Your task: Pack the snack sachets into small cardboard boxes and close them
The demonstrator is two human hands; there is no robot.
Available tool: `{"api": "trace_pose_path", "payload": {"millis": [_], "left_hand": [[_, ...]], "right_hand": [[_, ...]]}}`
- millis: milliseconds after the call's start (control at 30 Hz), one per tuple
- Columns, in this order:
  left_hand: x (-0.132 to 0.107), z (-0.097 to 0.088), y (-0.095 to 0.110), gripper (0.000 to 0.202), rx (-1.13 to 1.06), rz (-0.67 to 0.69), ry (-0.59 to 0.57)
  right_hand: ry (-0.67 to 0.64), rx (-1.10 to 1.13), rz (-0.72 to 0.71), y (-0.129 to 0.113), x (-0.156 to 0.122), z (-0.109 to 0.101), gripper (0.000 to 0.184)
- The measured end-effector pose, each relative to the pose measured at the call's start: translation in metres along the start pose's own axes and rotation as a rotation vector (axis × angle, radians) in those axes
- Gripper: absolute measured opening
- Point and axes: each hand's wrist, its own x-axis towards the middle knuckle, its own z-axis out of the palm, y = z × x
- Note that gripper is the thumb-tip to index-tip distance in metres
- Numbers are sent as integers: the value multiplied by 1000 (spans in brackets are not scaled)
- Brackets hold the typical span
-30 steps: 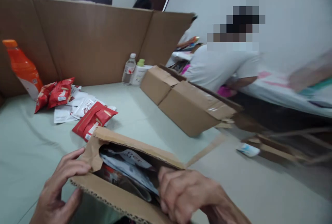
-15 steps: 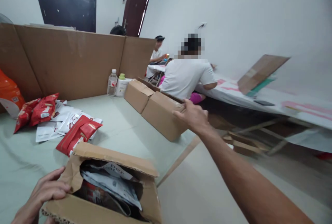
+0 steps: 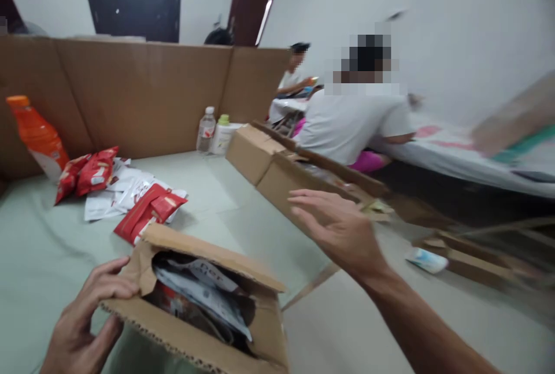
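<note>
**Open carton: hand positions and bracing**

I see the open carton point(image 3: 182, 336) at the near edge of the table point(image 3: 39, 247), flaps up, with packets point(image 3: 203, 299) stacked inside. The left hand point(image 3: 84, 322) grips its left corner, fingers on the torn flap and thumb under the front wall. The right hand point(image 3: 342, 229) hovers beyond the carton to the right, fingers spread, holding nothing, near a second carton point(image 3: 254, 151). Red packets point(image 3: 150, 215) lie just behind the open carton. In my judgement, the left grip should be firm so the carton cannot tip.
</note>
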Motion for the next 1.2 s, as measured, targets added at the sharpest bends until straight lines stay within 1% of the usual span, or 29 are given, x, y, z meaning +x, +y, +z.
{"api": "trace_pose_path", "payload": {"millis": [33, 67, 100, 133, 167, 200, 267, 300, 367, 433, 500, 533, 600, 667, 700, 800, 833, 867, 967, 1000, 1033, 1100, 1133, 1167, 1200], "left_hand": [[2, 0, 7, 19, -16, -8, 4], [3, 0, 12, 18, -31, -12, 4], [3, 0, 16, 18, -38, -15, 3], [1, -1, 19, 16, -40, -13, 3], [-1, -2, 22, 15, -34, -6, 0], [-5, -3, 24, 13, -26, 10, -2], [-13, -6, 29, 11, -13, 64, -1], [-17, -7, 31, 10, -8, 89, -2], [-25, -8, 35, 12, 1, 125, -7], [-30, -8, 38, 18, 2, 138, -1], [-34, -6, 39, 27, -9, 145, 14], [-35, -6, 38, 30, -16, 146, 18], [-36, -5, 37, 31, -25, 145, 20], [-37, -6, 36, 32, -28, 143, 21], [-37, -6, 36, 32, -38, 141, 22], [-39, -7, 40, 33, -83, 123, 5], [-41, -6, 41, 33, -86, 104, 5], [-43, -6, 41, 33, -79, 74, 7], [-53, -2, 34, 35, -48, -70, 64], [-56, 0, 28, 44, -62, -129, 72], [-58, 2, 21, 61, -95, -191, 56], [-57, 5, 6, 104, -216, -310, -44], [-55, 6, -1, 119, -279, -350, -114], [-52, 7, -6, 126, -341, -374, -177], [-49, 8, -10, 128, -399, -381, -216]], "right_hand": [[-49, 166, -42, -23, -2, -10, 14], [-116, 309, -91, -47, -3, -20, 14], [-231, 451, -175, -70, -3, -28, 18], [-369, 576, -290, -92, -3, -34, 20], [-503, 602, -362, -111, -3, -37, 23], [-637, 586, -426, -128, -3, -37, 26], [-847, 425, -470, -153, -4, -29, 40], [-917, 329, -465, -161, -5, -23, 49], [-993, 195, -442, -171, -7, -14, 58], [-1030, 146, -440, -176, -7, -10, 59], [-1054, 159, -476, -177, -7, -10, 59], [-1043, 162, -492, -176, -8, -11, 59], [-973, 118, -497, -173, -9, -9, 59], [-901, 42, -477, -170, -12, -2, 56], [-901, 25, -468, -169, -13, 3, 57], [-963, 51, -422, -168, -15, 20, 70], [-970, 59, -398, -169, -16, 26, 71], [-977, 60, -375, -170, -17, 31, 67], [-1008, 67, -362, -175, -16, 40, 27], [-1026, 79, -370, -176, -15, 41, 23], [-1033, 100, -378, -177, -15, 41, 25], [-1014, 173, -386, -179, -13, 38, 28], [-997, 220, -385, -179, -12, 35, 29], [-976, 271, -386, -180, -11, 31, 29], [-951, 320, -391, -180, -10, 28, 29]]}}
